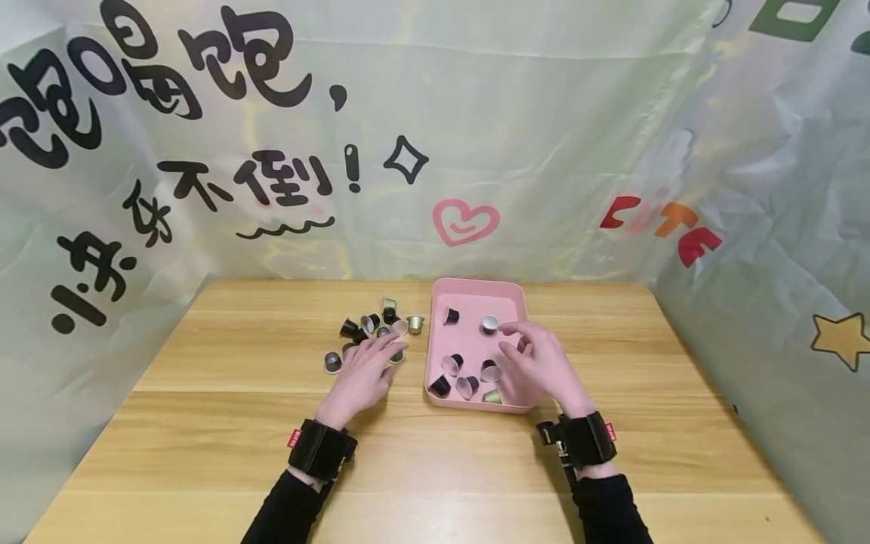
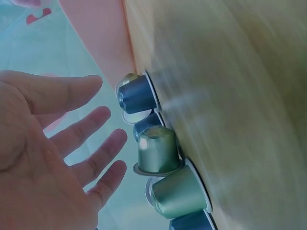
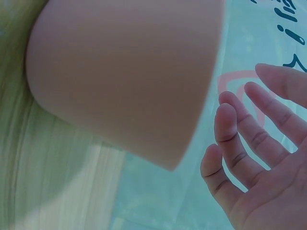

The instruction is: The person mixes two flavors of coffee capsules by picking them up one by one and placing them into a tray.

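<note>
Backdrop: pale printed cloth (image 1: 544, 128) rises behind and beside my table.
Table: light wood-grain top (image 1: 442, 476), under both my arms.
Tray: pink, shallow, round-cornered (image 1: 485, 295), lying lengthwise away from me, right of the loose capsules.
My sleeves: black (image 1: 282, 514), reaching in from the near edge.
My left hand: palm down over the near side of the loose capsules (image 1: 363, 378), fingers spread and slightly bent, thumb apart, pinching nothing; whether a fingertip touches a capsule underneath, I cannot tell.
My right hand: over the tray's right side (image 1: 540, 359), fingers loosely bent with gaps between, thumb away from the index finger, nothing gripped.
My wristbands: black (image 1: 318, 450), one on each wrist.
Loose capsules: a close cluster on the wood (image 1: 350, 329), black, silver and gold-green, some tipped over; my hand hides part of it.
Tray capsules: seven that I can see, most grouped toward the near end (image 1: 467, 387).
Gold capsule: at the cluster's right edge (image 1: 415, 324), near the tray wall.
Silver-white capsule: inside the tray (image 1: 489, 324), just beside my right fingertips.
</note>
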{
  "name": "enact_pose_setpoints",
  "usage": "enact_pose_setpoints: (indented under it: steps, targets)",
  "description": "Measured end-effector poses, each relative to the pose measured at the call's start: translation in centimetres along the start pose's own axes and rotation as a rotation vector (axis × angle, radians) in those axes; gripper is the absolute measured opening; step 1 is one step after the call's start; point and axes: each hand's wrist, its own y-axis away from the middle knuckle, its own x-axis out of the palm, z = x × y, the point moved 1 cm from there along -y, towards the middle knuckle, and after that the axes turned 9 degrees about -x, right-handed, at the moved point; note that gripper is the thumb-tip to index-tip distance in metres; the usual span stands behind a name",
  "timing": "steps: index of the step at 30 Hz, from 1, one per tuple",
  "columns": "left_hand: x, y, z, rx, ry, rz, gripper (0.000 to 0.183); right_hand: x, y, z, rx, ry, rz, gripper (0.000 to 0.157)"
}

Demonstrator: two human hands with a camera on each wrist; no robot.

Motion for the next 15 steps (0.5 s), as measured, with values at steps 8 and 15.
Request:
enact_pose_setpoints:
  steps: [8,15]
  targets:
    - [0.40,-0.08,-0.02,0.005,-0.026,0.022,0.045,-0.05,0.03,-0.01,0.009,-0.003,0.004,0.029]
    - [0.56,0.06,0.09,0.006,-0.023,0.043,0.048,-0.11,0.03,0.04,0.005,-0.003,-0.003,0.028]
